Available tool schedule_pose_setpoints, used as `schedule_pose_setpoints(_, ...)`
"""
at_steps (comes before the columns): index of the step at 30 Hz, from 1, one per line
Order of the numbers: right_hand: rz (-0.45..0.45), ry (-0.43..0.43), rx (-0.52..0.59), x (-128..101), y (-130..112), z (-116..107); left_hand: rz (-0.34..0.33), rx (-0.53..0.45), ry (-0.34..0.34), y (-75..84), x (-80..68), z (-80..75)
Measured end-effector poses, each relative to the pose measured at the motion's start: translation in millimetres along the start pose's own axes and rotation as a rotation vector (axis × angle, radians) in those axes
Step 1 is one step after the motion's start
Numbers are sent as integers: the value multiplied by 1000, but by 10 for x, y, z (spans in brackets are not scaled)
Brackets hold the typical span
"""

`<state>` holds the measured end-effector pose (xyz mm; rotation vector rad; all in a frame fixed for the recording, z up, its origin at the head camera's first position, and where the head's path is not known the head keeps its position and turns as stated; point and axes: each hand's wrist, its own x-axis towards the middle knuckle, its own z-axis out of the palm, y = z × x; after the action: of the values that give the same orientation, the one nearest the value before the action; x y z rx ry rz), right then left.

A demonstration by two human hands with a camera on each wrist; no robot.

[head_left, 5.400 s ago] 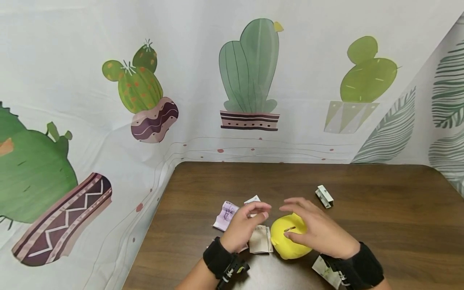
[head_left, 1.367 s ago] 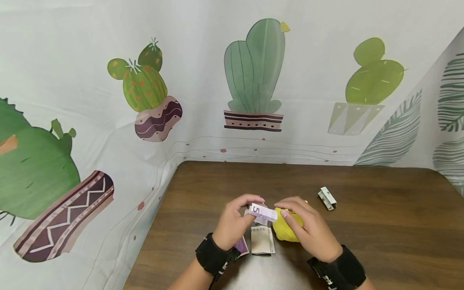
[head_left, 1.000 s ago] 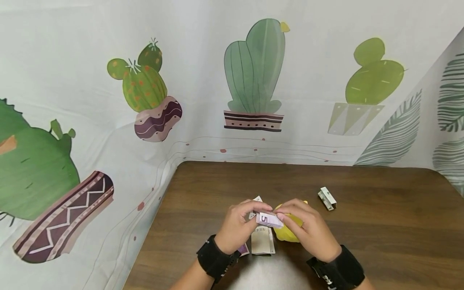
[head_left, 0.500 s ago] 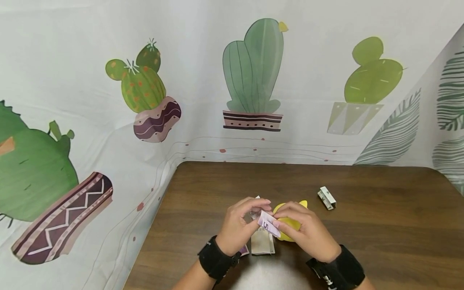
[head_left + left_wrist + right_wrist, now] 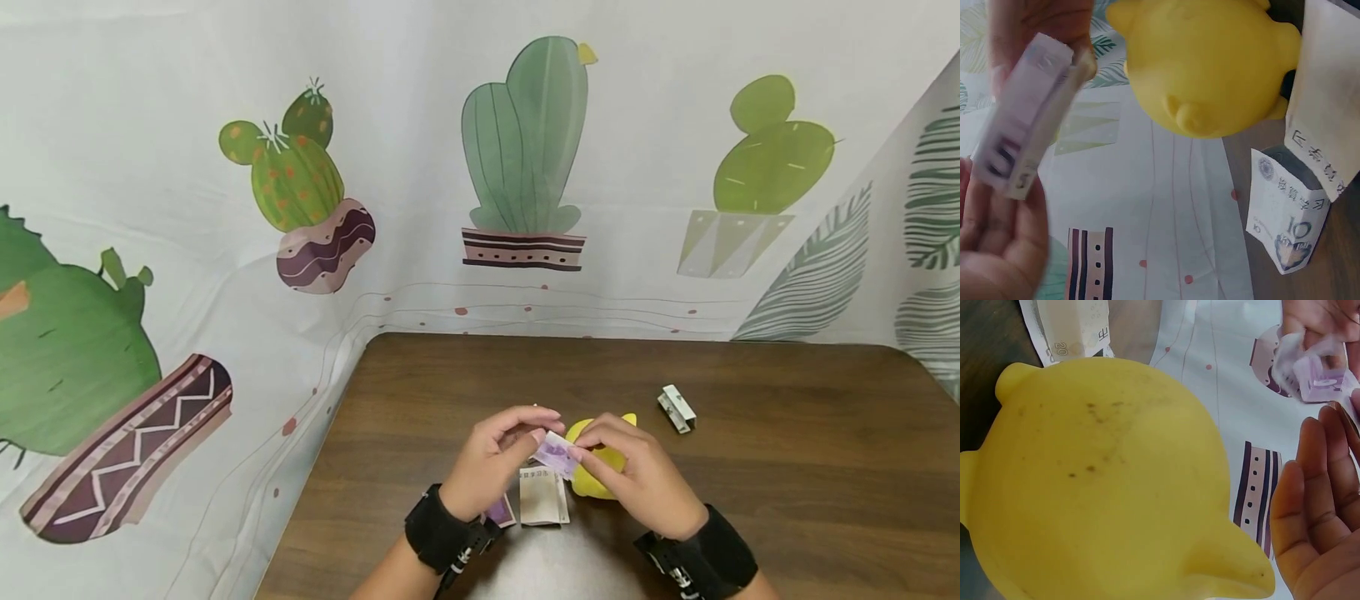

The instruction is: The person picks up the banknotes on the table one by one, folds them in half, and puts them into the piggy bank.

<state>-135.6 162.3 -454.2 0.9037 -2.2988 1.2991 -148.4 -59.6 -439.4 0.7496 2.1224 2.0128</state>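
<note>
— Holding what, those two hands?
— Left hand (image 5: 491, 462) and right hand (image 5: 637, 475) both pinch a folded purple note (image 5: 556, 454) just above the yellow piggy bank (image 5: 600, 479).
— Much left?
— Likely; folded notes (image 5: 542, 496) lie on the table (image 5: 787, 467), another (image 5: 677, 408) well apart.

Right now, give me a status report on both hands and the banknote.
Left hand and right hand both pinching folded purple banknote. Note held above yellow piggy bank. Nothing blocking; more folded notes lie beside it.

Both hands (image 5: 570, 467) raised together, fingertips pinching, wrists apart.
</note>
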Motion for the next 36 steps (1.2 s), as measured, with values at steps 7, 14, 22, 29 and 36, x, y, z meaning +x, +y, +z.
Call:
schedule_pose_setpoints(7,13,24,11,7,-4,-10,-40,62,8,-15,6,20)
schedule_pose_setpoints(14,55,9,1,7,-30,-27,-66,130,27,-25,6,20)
schedule_pose_setpoints(22,46,26,15,3,-19,-33,-151,57,25,-53,26,28)
schedule_pose_setpoints(29,88,38,3,8,-24,-53,-185,42,34,-85,47,38)
schedule_pose_setpoints(36,85,76,0,6,-34,-63,-194,46,21,-144,48,49)
